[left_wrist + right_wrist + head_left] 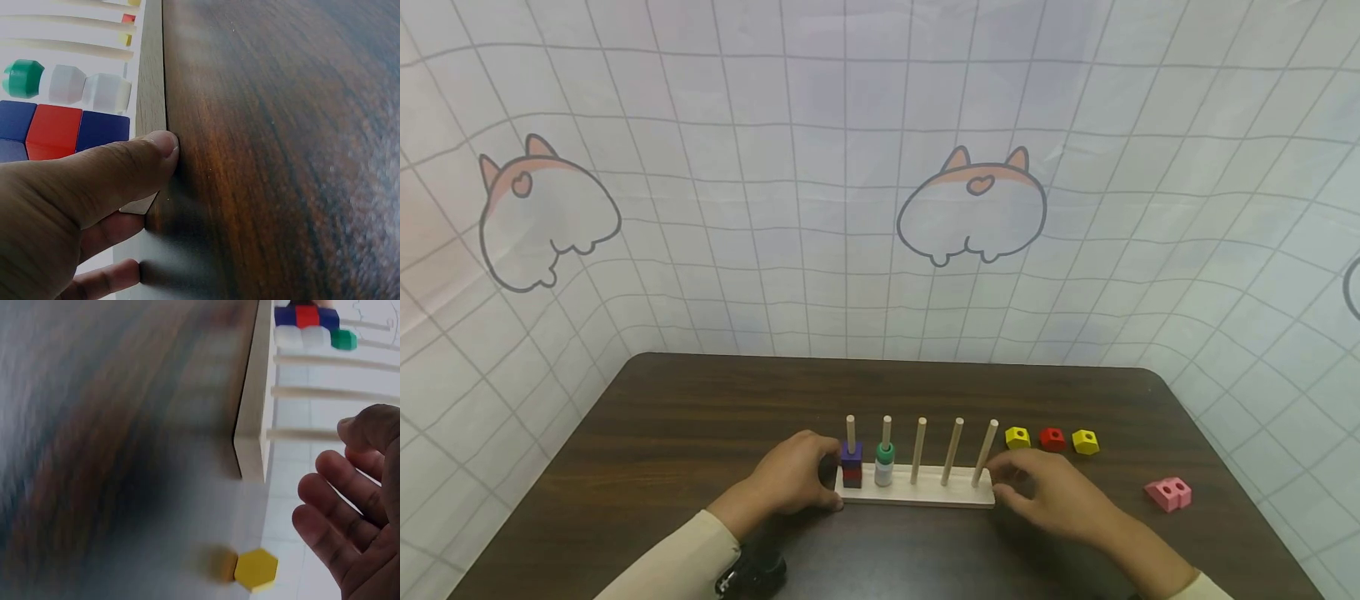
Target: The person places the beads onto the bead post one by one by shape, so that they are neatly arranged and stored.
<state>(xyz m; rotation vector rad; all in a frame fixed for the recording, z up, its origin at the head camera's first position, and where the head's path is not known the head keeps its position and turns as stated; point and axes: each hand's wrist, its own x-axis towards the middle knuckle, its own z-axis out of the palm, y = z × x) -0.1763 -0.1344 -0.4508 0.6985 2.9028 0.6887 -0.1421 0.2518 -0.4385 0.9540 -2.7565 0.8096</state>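
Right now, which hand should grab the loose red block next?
Probably the right hand: it holds nothing and is nearer the red block. The left hand grips the wooden rack.

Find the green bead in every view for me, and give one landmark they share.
Head: green bead low, near the centre, atop the white beads.
Left wrist: green bead at the left, above mid-height.
Right wrist: green bead near the top, right of centre.
Shared landmark: the red block on the neighbouring peg.
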